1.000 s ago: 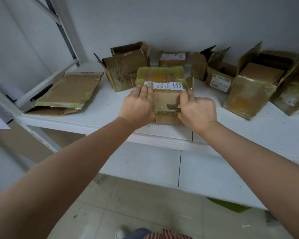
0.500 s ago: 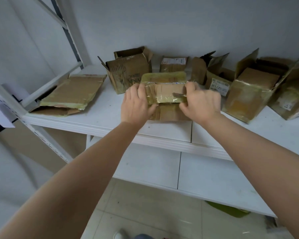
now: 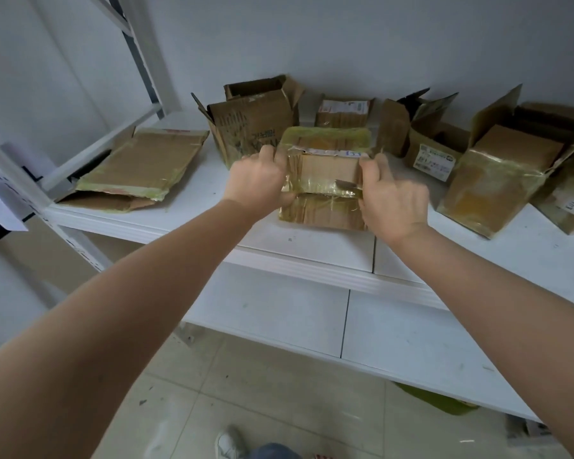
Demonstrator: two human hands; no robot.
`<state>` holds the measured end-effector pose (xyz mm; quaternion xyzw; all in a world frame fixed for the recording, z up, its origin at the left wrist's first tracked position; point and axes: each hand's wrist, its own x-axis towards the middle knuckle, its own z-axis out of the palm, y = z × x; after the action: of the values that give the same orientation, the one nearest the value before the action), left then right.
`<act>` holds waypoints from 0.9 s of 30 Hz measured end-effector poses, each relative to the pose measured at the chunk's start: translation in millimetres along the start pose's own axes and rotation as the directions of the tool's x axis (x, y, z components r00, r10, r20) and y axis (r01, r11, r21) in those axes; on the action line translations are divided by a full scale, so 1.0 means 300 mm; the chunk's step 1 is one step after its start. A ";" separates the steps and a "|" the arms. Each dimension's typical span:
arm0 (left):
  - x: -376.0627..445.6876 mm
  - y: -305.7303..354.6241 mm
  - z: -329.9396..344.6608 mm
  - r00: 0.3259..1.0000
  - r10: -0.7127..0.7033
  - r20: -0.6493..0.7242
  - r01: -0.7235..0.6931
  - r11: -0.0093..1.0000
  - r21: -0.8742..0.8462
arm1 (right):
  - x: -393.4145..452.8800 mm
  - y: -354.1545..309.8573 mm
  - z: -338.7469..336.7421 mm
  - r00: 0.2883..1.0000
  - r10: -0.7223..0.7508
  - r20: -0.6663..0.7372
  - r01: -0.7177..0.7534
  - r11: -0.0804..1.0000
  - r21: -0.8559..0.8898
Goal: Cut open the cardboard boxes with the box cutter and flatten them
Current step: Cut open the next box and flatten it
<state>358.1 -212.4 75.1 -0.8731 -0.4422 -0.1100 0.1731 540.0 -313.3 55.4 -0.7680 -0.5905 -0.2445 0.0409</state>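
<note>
A small taped cardboard box (image 3: 327,168) stands near the front of the white shelf (image 3: 312,246), its flaps spread toward and away from me. My left hand (image 3: 257,182) grips its left side. My right hand (image 3: 393,200) grips its right side and also holds a thin box cutter (image 3: 345,184), whose dark blade end sticks out leftward over the near flap. Other cardboard boxes wait behind: an open one (image 3: 252,122) at back left, a small closed one (image 3: 343,112) against the wall.
A flattened box pile (image 3: 140,168) lies at the shelf's left end beside the white rack post (image 3: 143,51). Several open boxes (image 3: 497,173) crowd the right side. A lower shelf (image 3: 345,326) juts out below, with tiled floor and my shoe beneath.
Both hands slid from the box's top to its two sides and pulled it apart; the labelled top flap folded back and the near flap came down toward me.
</note>
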 end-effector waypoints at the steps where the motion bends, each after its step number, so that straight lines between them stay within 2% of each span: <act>1: -0.003 -0.002 -0.005 0.999 0.027 0.017 -0.028 0.998 0.051 | -0.006 -0.002 0.007 0.998 -0.028 -0.059 0.027 0.999 -0.022; 3: -0.023 0.003 -0.009 0.997 0.052 0.064 -0.062 0.985 0.163 | -0.023 -0.002 0.042 0.984 -0.096 -0.151 0.092 0.995 -0.034; 5: -0.047 0.016 -0.010 0.994 0.057 0.095 -0.079 0.966 0.248 | -0.051 -0.013 0.062 0.980 -0.117 -0.160 0.111 0.993 -0.045; 11: -0.110 0.051 0.046 0.976 0.136 0.169 -0.171 0.961 0.216 | -0.151 -0.021 0.086 0.968 -0.160 -0.193 0.155 0.987 -0.041; 15: -0.123 0.066 0.050 0.984 0.124 0.129 -0.153 0.959 0.240 | -0.178 -0.035 0.074 0.982 -0.132 -0.134 0.132 0.991 -0.010; 20: -0.118 0.062 0.037 0.978 0.143 0.151 -0.175 0.958 0.228 | -0.174 -0.035 0.070 0.990 -0.102 -0.097 0.114 0.986 0.123; 23: -0.113 0.072 -0.012 0.968 0.049 0.247 -0.105 0.970 0.218 | -0.180 -0.032 0.031 0.998 -0.064 0.020 0.060 0.984 0.170; 25: -0.103 0.063 -0.003 0.984 0.051 0.169 -0.082 0.979 0.185 | -0.184 -0.030 0.025 0.997 -0.028 0.075 0.012 0.978 0.206; 27: -0.104 0.056 -0.001 0.994 0.051 0.093 -0.064 0.989 0.136 | -0.183 -0.030 0.030 0.998 -0.011 0.056 -0.001 0.977 0.214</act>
<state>353.4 -244.7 61.1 -0.8754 -0.4307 -0.0345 0.2167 524.6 -356.3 22.1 -0.7642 -0.6163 -0.1578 0.1059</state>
